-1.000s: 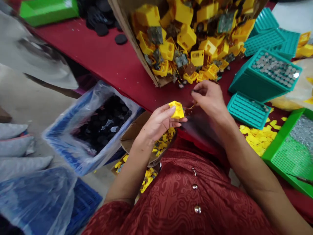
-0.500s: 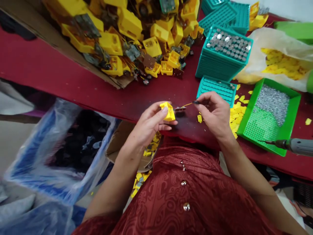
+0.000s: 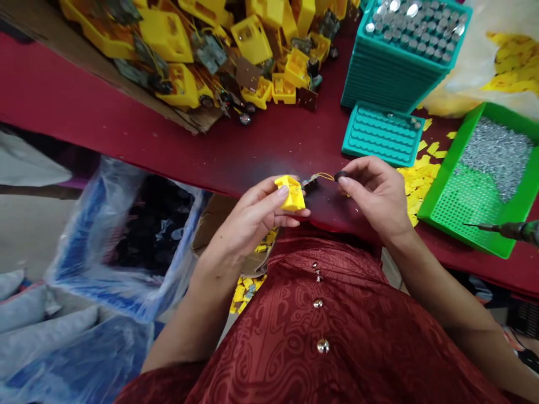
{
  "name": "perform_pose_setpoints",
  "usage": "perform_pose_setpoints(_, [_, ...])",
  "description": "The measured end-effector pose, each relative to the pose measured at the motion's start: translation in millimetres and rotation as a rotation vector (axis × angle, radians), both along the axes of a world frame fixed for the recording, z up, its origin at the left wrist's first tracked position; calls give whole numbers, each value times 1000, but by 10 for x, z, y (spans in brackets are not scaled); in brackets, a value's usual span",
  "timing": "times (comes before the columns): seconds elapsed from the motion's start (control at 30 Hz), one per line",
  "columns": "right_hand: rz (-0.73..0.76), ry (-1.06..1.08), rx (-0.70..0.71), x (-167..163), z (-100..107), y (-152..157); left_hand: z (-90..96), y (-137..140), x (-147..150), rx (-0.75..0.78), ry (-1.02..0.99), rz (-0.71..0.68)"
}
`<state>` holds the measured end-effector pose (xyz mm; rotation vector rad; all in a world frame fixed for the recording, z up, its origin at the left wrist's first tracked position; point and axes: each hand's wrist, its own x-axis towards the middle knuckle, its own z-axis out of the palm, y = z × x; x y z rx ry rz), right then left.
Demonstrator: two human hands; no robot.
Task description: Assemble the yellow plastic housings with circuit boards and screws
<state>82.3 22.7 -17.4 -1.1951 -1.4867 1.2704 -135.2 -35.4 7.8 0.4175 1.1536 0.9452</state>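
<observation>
Between the thumb and fingers of my left hand (image 3: 256, 216) is a yellow plastic housing (image 3: 295, 196), its hollow side facing up. A small dark circuit board (image 3: 310, 184) hangs at the housing's right side. From it a thin yellow wire (image 3: 325, 174) runs across to a small round black part (image 3: 340, 175). My right hand (image 3: 377, 193) pinches that black part between thumb and forefinger, above the dark red table (image 3: 269, 151). What kind of part it is, I cannot make out. A bit of yellow shows just below my right fingertips.
Many wired yellow housings (image 3: 252, 42) lie in a cardboard box at the back left. Stacked teal trays (image 3: 379, 78) hold round metal cells, with another teal tray (image 3: 381, 134) before them. A green basket (image 3: 429, 210) of small metal pieces and a screwdriver (image 3: 501, 229) are at right.
The view has shifted nearer to the table. My right hand has turned the black part slightly, and the wire now bows upward instead of running straight. Both hands keep their hold.
</observation>
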Motion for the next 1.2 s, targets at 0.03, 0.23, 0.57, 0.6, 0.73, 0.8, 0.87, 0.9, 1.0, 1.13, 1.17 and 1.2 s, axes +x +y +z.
perform_pose_setpoints(0.03, [3,51,-49,-2,7,21,2,-18,7,-25,-35,0])
perform_pose_setpoints(0.23, [36,178,-247,26,3,41,-34,-197,22,-213,-226,-53])
perform_pose_setpoints(0.57, [41,-87,178,140,55,37,-103,-194,207,-324,-663,-195])
perform_pose_setpoints(0.6, [31,-146,281,160,34,35,-89,-177,207,-311,-675,-198])
perform_pose_setpoints(0.73, [18,-304,652,210,-115,-7,-12,-116,141,-148,-446,-15])
perform_pose_setpoints(0.8, [31,-392,793,222,-227,-60,16,-103,110,-56,-221,78])
perform_pose_setpoints(0.87, [57,-487,881,240,-339,-133,22,-111,104,-19,-46,79])
perform_pose_setpoints(0.9, [72,-537,906,257,-384,-174,18,-122,110,-20,8,49])
perform_pose_setpoints(1.0, [128,-655,923,340,-435,-289,-5,-176,140,-51,78,-58])
perform_pose_setpoints(1.13, [153,-678,856,440,-336,-371,-19,-237,159,-99,103,-82])
perform_pose_setpoints(1.17, [128,-680,837,441,-308,-384,-18,-246,162,-112,97,-78])
perform_pose_setpoints(1.2, [100,-688,817,430,-286,-398,-17,-254,166,-122,88,-73])
